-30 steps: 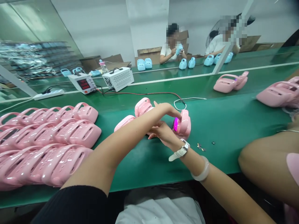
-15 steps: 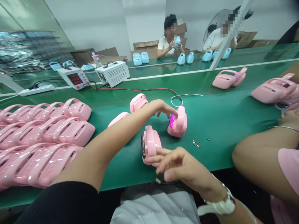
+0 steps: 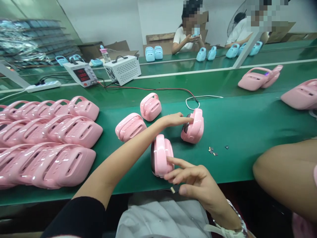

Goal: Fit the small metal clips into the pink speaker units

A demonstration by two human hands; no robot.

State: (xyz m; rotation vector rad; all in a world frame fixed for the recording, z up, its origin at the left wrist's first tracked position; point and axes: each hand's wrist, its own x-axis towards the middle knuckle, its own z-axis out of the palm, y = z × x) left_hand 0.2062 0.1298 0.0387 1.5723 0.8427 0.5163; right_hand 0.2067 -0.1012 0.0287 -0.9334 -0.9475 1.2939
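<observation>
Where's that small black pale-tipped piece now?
The black piece is low in the head view, just right of centre, at the right hand's thumb, below the nearest pink device.

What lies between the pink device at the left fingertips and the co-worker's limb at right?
Several small dark card-like pieces, some showing gold, lie on the green tabletop, as the head view shows.

From afar I see a pale wall (image 3: 106,18) meeting a greenish panel (image 3: 37,9) at left, cardboard boxes (image 3: 91,51) and a caged fan (image 3: 239,18) before it, a slanting white post (image 3: 249,48), and long green worktops (image 3: 237,122) under cool light
</observation>
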